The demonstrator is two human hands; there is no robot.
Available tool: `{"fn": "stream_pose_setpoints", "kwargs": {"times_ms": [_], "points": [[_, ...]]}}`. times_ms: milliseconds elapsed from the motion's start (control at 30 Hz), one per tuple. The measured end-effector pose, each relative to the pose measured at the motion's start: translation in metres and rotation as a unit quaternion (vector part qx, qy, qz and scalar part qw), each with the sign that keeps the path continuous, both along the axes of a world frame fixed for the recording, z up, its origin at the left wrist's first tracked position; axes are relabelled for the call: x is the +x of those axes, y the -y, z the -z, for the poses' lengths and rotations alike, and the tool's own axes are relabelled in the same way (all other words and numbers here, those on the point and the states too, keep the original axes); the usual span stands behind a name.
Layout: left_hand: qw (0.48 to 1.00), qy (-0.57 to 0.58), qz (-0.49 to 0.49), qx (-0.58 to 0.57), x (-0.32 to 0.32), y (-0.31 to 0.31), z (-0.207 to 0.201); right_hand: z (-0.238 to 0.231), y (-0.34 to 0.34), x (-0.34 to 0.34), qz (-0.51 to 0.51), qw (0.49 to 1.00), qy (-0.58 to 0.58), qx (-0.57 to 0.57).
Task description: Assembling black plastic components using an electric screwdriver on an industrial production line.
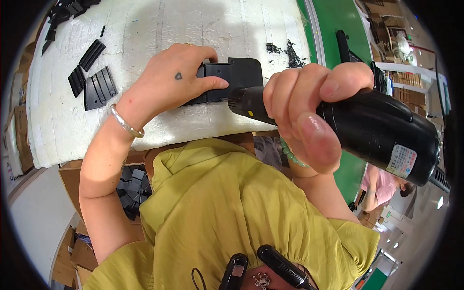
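A black rectangular plastic housing (246,71) lies on the white-covered bench, with a small screw hole in its top. My left hand (166,77) grips its left part, thumb across the top and fingers round the far edge. My right hand (309,104) is wrapped round a black corded electric screwdriver (379,125), tilted with its nose down to the left. The nose reaches the near edge of the housing; its bit is hidden, so I cannot tell whether it touches a screw.
Small black screws (292,54) lie loose at the far right of the bench (159,29). Ribbed black panels (100,88) rest at the left, with more black parts (63,14) at the far left corner. Below the bench, a cardboard box (72,186) holds black pieces. A person (379,188) sits off to the right.
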State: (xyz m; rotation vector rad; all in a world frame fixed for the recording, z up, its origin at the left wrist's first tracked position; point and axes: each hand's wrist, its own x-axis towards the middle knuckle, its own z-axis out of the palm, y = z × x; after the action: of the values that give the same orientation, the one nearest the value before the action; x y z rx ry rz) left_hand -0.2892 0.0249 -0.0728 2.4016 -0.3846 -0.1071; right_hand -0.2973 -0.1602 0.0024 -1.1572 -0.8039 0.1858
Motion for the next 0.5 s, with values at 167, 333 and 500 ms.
{"fn": "stream_pose_setpoints", "kwargs": {"times_ms": [167,333,500], "points": [[1.000,0.010,-0.009,-0.022,-0.002,0.000,0.001,-0.011,-0.008,-0.009,0.007,0.995,0.037,-0.096],[0.999,0.026,-0.009,-0.023,-0.004,-0.001,0.005,-0.014,-0.012,-0.014,0.016,0.984,0.054,-0.171],[0.998,0.046,-0.012,-0.039,-0.005,0.003,0.001,-0.008,-0.019,-0.007,0.033,0.993,-0.008,-0.110]]}}
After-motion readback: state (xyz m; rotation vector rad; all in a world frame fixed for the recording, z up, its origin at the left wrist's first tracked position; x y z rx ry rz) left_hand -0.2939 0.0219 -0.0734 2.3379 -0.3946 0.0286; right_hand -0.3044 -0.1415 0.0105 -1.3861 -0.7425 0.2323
